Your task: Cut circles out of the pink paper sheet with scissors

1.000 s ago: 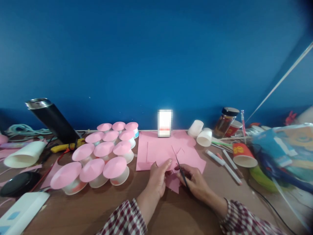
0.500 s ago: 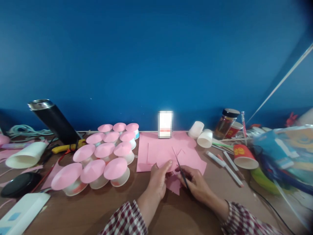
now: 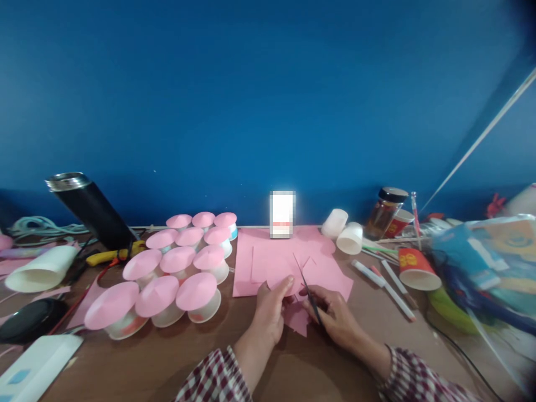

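My left hand (image 3: 272, 310) is closed on a piece of pink paper (image 3: 296, 317), thumb on top, near the middle front of the table. Just to its right, my right hand (image 3: 335, 315) is wrapped round the handles of dark scissors (image 3: 309, 291). The blades point up and to the left, over the paper beside my left thumb. Beyond both hands lie larger pink sheets (image 3: 243, 271) on the brown table. The scissor handles are mostly hidden by my fingers.
Rows of cups topped with pink paper cones (image 3: 196, 291) stand to the left, near a black flask (image 3: 90, 209). White cups (image 3: 350, 238), markers (image 3: 393, 296), a red cup (image 3: 417, 269), a lidded jar (image 3: 385, 212) and a plastic bag (image 3: 498, 262) are on the right.
The view has shifted slightly. Both hands keep nearly the same place and hold, with no clear movement of the paper or scissors.
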`<state>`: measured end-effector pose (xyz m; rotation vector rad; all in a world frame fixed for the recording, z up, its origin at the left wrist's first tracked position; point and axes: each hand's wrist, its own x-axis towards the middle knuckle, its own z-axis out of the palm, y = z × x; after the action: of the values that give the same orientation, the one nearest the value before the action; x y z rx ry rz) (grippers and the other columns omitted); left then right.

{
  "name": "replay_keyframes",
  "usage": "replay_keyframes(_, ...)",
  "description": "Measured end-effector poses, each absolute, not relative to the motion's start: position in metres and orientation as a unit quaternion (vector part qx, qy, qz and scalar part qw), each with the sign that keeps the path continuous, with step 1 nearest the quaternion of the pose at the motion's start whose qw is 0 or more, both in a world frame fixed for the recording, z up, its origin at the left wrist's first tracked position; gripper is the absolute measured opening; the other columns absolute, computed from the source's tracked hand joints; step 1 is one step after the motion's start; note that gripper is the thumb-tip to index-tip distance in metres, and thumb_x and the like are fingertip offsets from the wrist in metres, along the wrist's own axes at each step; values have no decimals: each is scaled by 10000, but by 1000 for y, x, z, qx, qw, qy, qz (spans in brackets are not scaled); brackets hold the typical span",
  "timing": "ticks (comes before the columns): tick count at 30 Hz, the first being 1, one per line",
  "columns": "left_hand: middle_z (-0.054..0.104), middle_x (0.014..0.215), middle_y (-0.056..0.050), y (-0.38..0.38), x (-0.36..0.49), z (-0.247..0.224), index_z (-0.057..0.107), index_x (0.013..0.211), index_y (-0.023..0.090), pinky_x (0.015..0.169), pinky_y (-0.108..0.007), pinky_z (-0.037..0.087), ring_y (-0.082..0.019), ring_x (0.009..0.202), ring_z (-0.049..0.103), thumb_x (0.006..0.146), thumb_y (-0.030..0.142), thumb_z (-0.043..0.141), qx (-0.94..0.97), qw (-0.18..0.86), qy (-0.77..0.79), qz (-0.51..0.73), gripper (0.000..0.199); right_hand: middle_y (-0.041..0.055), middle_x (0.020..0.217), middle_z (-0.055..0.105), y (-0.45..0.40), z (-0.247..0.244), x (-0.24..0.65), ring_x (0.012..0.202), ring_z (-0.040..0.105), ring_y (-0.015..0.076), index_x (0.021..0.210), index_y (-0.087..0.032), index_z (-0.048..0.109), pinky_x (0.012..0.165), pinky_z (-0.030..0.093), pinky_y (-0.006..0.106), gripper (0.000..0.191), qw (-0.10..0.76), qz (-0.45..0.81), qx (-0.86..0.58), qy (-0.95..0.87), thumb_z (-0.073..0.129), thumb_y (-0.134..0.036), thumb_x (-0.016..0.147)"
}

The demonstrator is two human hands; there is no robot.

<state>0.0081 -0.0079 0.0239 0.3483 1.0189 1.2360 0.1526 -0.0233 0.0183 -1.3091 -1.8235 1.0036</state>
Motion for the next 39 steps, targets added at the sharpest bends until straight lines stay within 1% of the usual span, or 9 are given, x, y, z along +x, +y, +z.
replay_keyframes(5, 552, 559, 15, -7, 8, 24, 530, 726, 144, 470, -232, 434, -97, 473, 504, 576, 274, 799, 144, 678, 464, 551, 334, -12, 626, 495, -23, 19, 153, 562, 432, 120, 872, -137, 598, 486, 366, 201, 188, 335, 393, -498, -697, 544, -316, 859)
replay_keyframes(9, 549, 549, 20, -7, 8, 23, 513, 730, 153, 462, -234, 439, -98, 457, 504, 586, 280, 796, 148, 674, 474, 548, 342, -12, 627, 496, -23, 16, 153, 564, 439, 121, 869, -134, 607, 488, 375, 201, 174, 339, 391, -498, -696, 566, -301, 842)
replay_keyframes(15, 581, 589, 4, -7, 9, 20, 539, 782, 155, 499, -279, 485, -143, 510, 570, 542, 289, 825, 142, 685, 464, 543, 396, 7, 677, 553, -23, 11, 155, 600, 497, 138, 938, -136, 604, 520, 410, 214, 221, 349, 403, -494, -687, 542, -334, 861)
replay_keyframes(21, 598, 586, -14, -8, 8, 21, 570, 777, 134, 520, -291, 494, -152, 514, 582, 524, 284, 834, 157, 687, 455, 544, 395, 2, 668, 553, -22, 12, 156, 596, 492, 132, 1003, -128, 610, 521, 406, 214, 253, 346, 409, -488, -689, 536, -329, 871)
replay_keyframes(26, 612, 610, -24, -8, 8, 23, 567, 768, 135, 547, -300, 502, -161, 547, 595, 539, 301, 823, 169, 686, 449, 547, 381, 6, 670, 558, -22, 15, 156, 599, 493, 134, 976, -125, 616, 519, 404, 213, 253, 339, 403, -492, -693, 547, -340, 861)
replay_keyframes(29, 595, 587, -12, -8, 8, 23, 562, 743, 137, 515, -278, 475, -142, 517, 567, 531, 297, 822, 169, 683, 455, 545, 372, -4, 645, 543, -23, 15, 156, 577, 482, 127, 945, -129, 619, 506, 395, 207, 240, 338, 396, -496, -695, 546, -342, 861)
replay_keyframes(34, 559, 550, 12, -6, 8, 22, 538, 721, 149, 482, -263, 446, -123, 486, 529, 551, 282, 808, 165, 683, 463, 540, 346, -5, 638, 539, -23, 15, 155, 578, 482, 125, 836, -142, 603, 506, 390, 202, 213, 342, 393, -498, -693, 539, -343, 867)
replay_keyframes(39, 570, 543, 4, -7, 8, 25, 548, 727, 134, 474, -247, 440, -110, 470, 515, 565, 274, 799, 162, 678, 471, 541, 330, -6, 639, 529, -23, 17, 155, 569, 457, 117, 822, -140, 603, 492, 373, 196, 198, 340, 386, -500, -697, 535, -321, 865)
